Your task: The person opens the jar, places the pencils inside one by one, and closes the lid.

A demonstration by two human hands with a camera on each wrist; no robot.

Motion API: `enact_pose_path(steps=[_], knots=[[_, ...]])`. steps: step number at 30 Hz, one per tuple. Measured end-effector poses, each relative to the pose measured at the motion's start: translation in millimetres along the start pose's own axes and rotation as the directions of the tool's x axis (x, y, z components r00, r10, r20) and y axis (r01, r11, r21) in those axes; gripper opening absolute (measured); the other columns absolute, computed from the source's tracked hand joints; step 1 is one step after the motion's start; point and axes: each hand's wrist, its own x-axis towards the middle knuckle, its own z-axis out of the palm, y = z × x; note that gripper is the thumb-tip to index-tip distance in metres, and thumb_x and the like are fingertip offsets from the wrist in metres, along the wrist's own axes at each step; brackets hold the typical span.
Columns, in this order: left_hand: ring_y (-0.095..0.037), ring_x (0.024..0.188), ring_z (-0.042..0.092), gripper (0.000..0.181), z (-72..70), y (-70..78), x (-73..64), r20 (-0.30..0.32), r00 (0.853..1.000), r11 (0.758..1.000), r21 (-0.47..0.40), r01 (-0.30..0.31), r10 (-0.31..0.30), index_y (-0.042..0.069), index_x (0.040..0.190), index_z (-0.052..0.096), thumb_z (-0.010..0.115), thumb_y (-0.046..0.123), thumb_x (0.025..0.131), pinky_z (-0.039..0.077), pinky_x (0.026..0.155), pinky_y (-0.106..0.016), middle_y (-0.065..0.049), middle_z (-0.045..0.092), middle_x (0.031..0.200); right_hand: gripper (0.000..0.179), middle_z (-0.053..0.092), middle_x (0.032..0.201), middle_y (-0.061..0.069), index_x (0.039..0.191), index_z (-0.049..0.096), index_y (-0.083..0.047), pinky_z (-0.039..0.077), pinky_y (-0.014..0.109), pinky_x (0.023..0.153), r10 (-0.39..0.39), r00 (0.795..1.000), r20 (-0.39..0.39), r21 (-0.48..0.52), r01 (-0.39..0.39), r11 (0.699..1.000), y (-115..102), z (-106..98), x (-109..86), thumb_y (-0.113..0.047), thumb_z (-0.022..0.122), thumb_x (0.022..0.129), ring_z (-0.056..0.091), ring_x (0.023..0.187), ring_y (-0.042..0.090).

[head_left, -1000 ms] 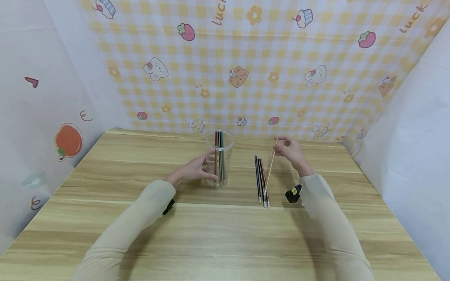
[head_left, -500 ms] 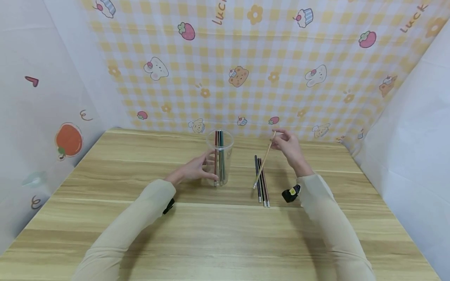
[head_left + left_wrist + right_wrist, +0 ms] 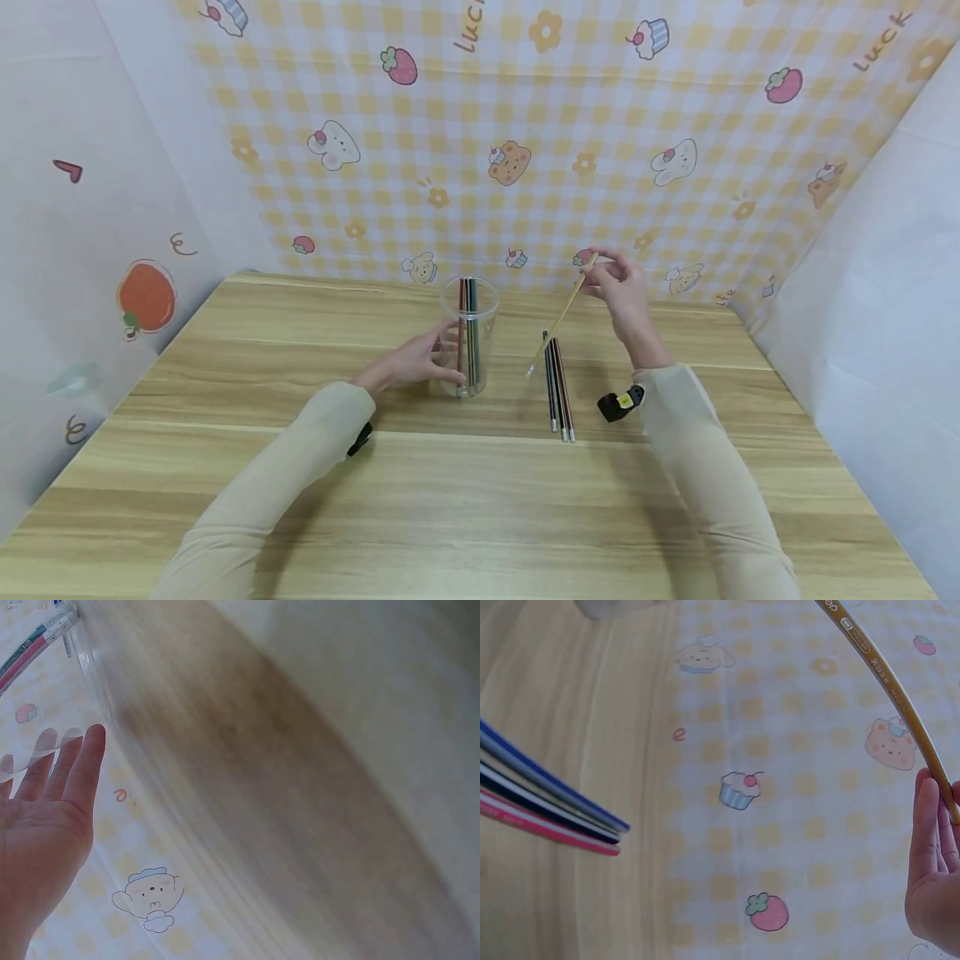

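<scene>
My right hand (image 3: 626, 300) pinches the yellow pencil (image 3: 562, 315) near its upper end, aslant over the table (image 3: 480, 517) near the clear cup (image 3: 486, 352) my left hand (image 3: 408, 364) grips. I'd best steady the cup and stand the pencil steeper.

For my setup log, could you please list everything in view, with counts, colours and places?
Clear cup: one, transparent, on the table.
Cup pencils: at least three, including red and green, upright inside.
Held pencil: one, yellow, in the right hand.
Loose pencils: three, blue, black, red, on the table.
Table: one, wood-toned, underneath.
Printed backdrop: one, yellow and white, behind.
Side sheets: two, white, left and right.
Wrist cameras: two, black, one each side.
Sleeves: two, beige, left and right.
Left hand: one, bare, around the cup.
Right hand: one, bare, pinching a pencil.
</scene>
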Motion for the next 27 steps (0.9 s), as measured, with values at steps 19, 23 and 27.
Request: enact_pose_path(steps=[19,23,27], knots=[[-0.027,0.118,0.037,0.094,0.4,-16.8,7.7,-0.017,1.0,1.0,0.013,-0.005,0.006,0.017,0.139,0.016,0.076,0.025,0.068,0.031,0.097,-0.04,-0.013,0.037,0.131,0.026,0.055,0.078,0.011,0.107,0.051,-0.001,0.051,0.025,0.061,-0.071,0.989,-0.132,0.221,0.099,0.97,-59.6,27.9,-8.2,0.008,0.048,0.083,0.058,0.062,0.018],[-0.027,0.118,0.037,0.094,0.6,-16.4,7.4,-0.017,1.0,1.0,0.014,-0.01,0.01,0.017,0.139,0.015,0.076,0.025,0.068,0.031,0.097,-0.04,-0.014,0.037,0.131,0.027,0.055,0.079,0.011,0.109,0.05,-0.002,0.052,0.026,0.062,-0.075,0.986,-0.146,0.285,0.115,0.952,-65.4,32.5,-10.8,0.008,0.05,0.083,0.058,0.063,0.02],[-0.028,0.118,0.036,0.094,0.4,-12.5,5.4,-0.011,1.0,1.0,0.003,-0.018,0.018,0.017,0.14,0.015,0.076,0.024,0.068,0.031,0.097,-0.042,-0.015,0.037,0.132,0.027,0.056,0.08,0.011,0.106,0.051,-0.004,0.051,0.025,0.065,-0.06,0.98,-0.188,0.34,0.122,0.933,-67.0,37.9,-11.1,0.007,0.055,0.081,0.059,0.068,0.02]])
